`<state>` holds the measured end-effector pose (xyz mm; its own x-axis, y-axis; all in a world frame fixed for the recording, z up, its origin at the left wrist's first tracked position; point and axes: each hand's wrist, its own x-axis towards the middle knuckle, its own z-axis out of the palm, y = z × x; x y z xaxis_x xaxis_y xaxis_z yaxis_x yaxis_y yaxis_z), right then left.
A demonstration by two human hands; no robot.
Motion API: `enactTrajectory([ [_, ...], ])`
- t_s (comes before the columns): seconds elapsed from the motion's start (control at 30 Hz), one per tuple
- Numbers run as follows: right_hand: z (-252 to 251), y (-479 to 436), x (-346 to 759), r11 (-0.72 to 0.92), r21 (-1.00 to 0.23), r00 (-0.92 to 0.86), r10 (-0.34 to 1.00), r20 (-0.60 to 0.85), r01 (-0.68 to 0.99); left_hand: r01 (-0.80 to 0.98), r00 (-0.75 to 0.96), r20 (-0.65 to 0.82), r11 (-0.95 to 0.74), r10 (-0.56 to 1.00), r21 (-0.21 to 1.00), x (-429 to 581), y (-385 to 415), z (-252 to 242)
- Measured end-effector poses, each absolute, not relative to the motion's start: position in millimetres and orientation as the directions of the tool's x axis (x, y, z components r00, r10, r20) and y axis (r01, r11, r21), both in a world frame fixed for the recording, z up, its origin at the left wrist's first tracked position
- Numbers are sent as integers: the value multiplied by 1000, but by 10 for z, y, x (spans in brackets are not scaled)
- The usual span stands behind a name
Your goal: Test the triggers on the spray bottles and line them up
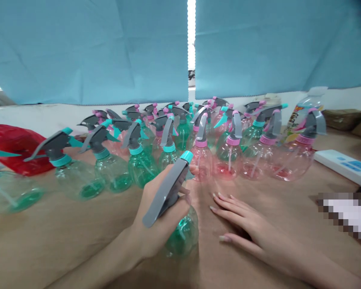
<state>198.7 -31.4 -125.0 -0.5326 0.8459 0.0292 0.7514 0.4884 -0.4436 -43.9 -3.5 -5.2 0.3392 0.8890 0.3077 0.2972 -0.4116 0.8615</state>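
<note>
Left hand (159,216) clamped round the neck of a green clear-plastic spray bottle (183,237), right hand (246,222) flat and open on the brown table (63,241) just right; a firm neck grip should steady it.

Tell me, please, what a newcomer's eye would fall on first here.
First, the crowd of green and pink spray bottles with grey triggers, filling the middle of the brown table. Then, in front, the left hand gripping one green bottle around its neck, the right hand lying flat on the table beside it.
</note>
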Motion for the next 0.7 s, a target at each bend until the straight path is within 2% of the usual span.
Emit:
enactTrajectory([
  [0.2, -1243, -266, 2002, 512, -438, -541, 838, 66, 739, 331, 301, 298, -393, 906, 858, -433, -22, -62],
  [0.7, -1274, -265, 2018, 534, -497, -548, 826, 132, 684, 281, 323, 249, -344, 913, 896, -448, -43, -61],
])
